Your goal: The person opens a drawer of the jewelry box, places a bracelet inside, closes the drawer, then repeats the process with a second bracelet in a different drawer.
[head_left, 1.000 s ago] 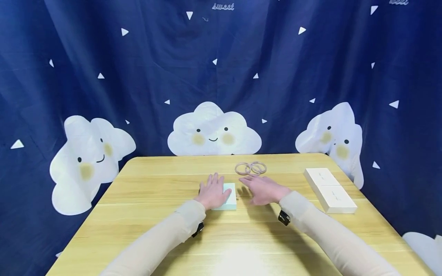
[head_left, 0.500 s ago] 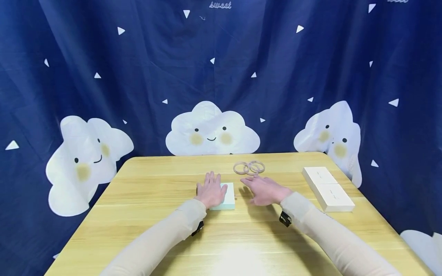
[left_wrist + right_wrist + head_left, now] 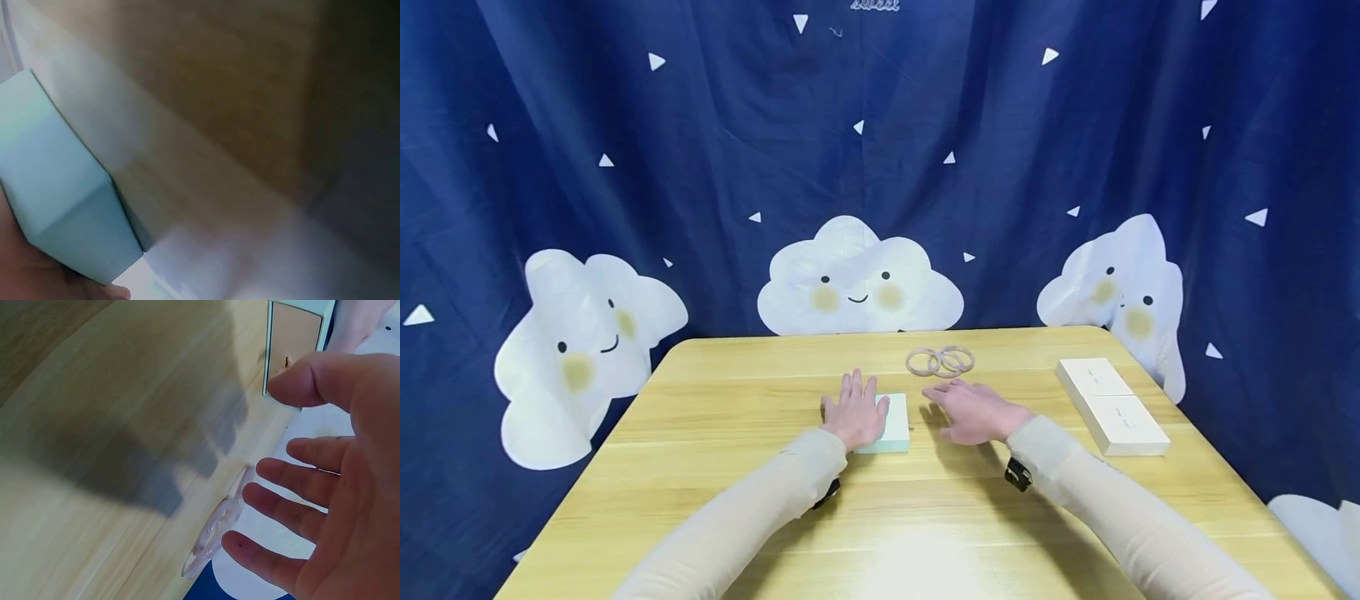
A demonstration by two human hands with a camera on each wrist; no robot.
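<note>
A pale mint box (image 3: 895, 427) lies near the middle of the table. My left hand (image 3: 854, 414) rests over its left part, fingers straight and pointing away, thumb along the top. In the left wrist view two smooth faces of the box (image 3: 62, 169) show, with part of the hand (image 3: 28, 272) at the lower left. To the right of the box my right hand (image 3: 973, 414) hovers palm down, holding nothing, thumb and fingers spread apart. The right wrist view shows the box's brown end panel (image 3: 297, 328) with a small tab (image 3: 287, 362), beside the thumb.
Several pale pink rings, like bangles (image 3: 922, 375), lie overlapping beyond my right hand. Two white boxes (image 3: 1127, 425) stand end to end at the right of the wooden table (image 3: 737, 517). A dark blue curtain (image 3: 722, 125) with clouds hangs behind.
My left hand has shifted slightly left, so more of the mint box's top shows. The right hand stays nearly still. The head view has moved a little.
</note>
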